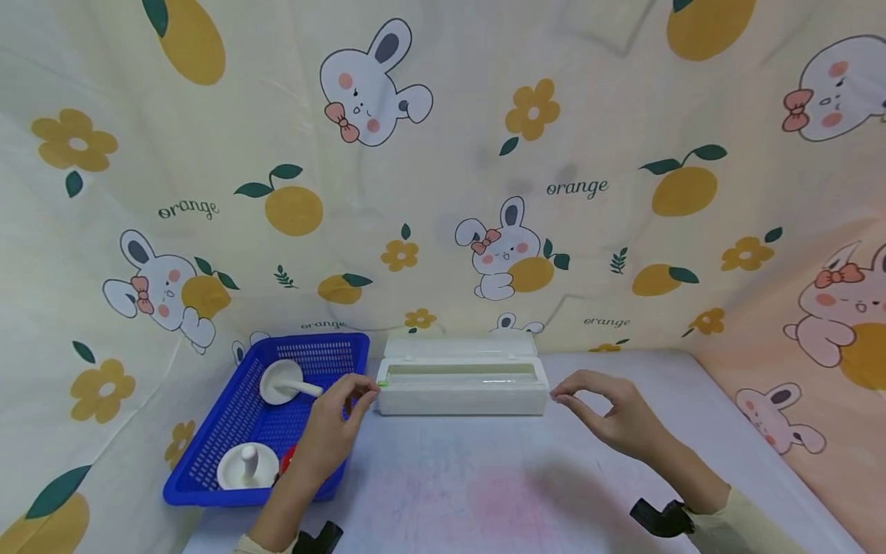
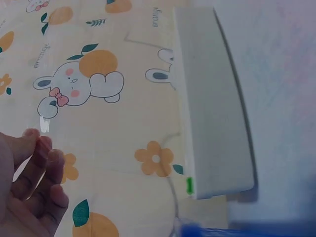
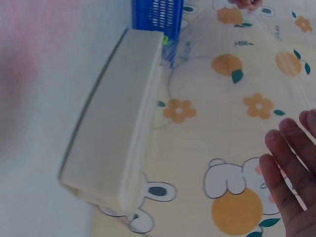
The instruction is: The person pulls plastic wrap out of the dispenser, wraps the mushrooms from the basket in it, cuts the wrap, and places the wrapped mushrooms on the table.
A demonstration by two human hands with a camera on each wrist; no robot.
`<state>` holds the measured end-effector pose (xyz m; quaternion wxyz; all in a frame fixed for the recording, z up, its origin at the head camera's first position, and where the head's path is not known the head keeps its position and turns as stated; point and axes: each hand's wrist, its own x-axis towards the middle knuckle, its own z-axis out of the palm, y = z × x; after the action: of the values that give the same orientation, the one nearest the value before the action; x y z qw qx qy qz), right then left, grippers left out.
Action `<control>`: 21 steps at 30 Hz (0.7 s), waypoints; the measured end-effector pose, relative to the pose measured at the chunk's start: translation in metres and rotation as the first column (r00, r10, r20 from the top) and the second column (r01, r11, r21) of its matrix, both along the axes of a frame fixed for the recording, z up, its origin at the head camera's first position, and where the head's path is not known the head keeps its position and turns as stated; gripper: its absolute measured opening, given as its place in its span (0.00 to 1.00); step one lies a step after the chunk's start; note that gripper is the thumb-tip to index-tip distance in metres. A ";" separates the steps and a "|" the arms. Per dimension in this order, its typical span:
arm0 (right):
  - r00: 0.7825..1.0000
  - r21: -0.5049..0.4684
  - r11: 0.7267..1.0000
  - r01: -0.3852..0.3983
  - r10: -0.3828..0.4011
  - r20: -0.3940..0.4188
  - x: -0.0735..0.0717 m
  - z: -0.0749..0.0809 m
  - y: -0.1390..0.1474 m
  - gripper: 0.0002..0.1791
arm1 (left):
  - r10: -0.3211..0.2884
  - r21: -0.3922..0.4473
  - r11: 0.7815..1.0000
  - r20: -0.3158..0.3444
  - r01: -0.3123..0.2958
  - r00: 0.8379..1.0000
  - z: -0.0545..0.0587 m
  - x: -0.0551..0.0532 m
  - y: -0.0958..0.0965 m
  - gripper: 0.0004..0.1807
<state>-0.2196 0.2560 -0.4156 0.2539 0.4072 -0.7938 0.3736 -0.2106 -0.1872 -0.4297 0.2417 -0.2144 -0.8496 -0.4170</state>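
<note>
A long white cling film dispenser [image 1: 460, 402] lies on the table with its lid [image 1: 460, 346] raised at the back. A green tab [image 2: 189, 185] marks its left end. My left hand [image 1: 335, 423] pinches thumb against fingertips at the left end of the dispenser. At the opposite end, my right hand [image 1: 616, 415] pinches in the same way. Clear cling film [image 3: 237, 54] stretches between the two hands, faint against the printed cloth in the right wrist view. In the left wrist view, a glint of film shows at the fingertips.
Left of the dispenser stands a blue plastic basket [image 1: 181, 494]. Inside are two white discs with stick handles, one disc [image 1: 280, 382] at the back and one disc [image 1: 238, 473] in front, plus a red item [image 1: 288, 458] partly behind my left wrist. Printed cloth [image 1: 443, 177] hangs behind the table.
</note>
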 end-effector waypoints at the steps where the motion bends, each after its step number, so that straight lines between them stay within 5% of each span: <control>1: 1.000 0.000 1.000 -0.021 0.021 -0.008 0.002 -0.004 0.001 0.24 | -0.002 -0.013 1.000 0.008 0.002 1.000 -0.003 0.003 -0.001 0.06; 12: 0.975 0.002 0.981 -0.193 0.192 -0.112 0.012 -0.044 0.002 0.33 | 0.057 -0.132 0.991 0.193 -0.031 0.980 -0.027 0.031 0.000 0.10; 21: 0.948 0.050 0.957 -0.287 0.291 -0.132 0.023 -0.069 0.001 0.29 | 0.063 -0.333 0.942 0.291 0.039 0.955 -0.047 0.047 -0.002 0.09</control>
<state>-0.1971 0.2570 -0.4844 0.2446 0.5475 -0.7118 0.3657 -0.1638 -0.1897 -0.4765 0.0738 -0.1819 -0.9360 -0.2922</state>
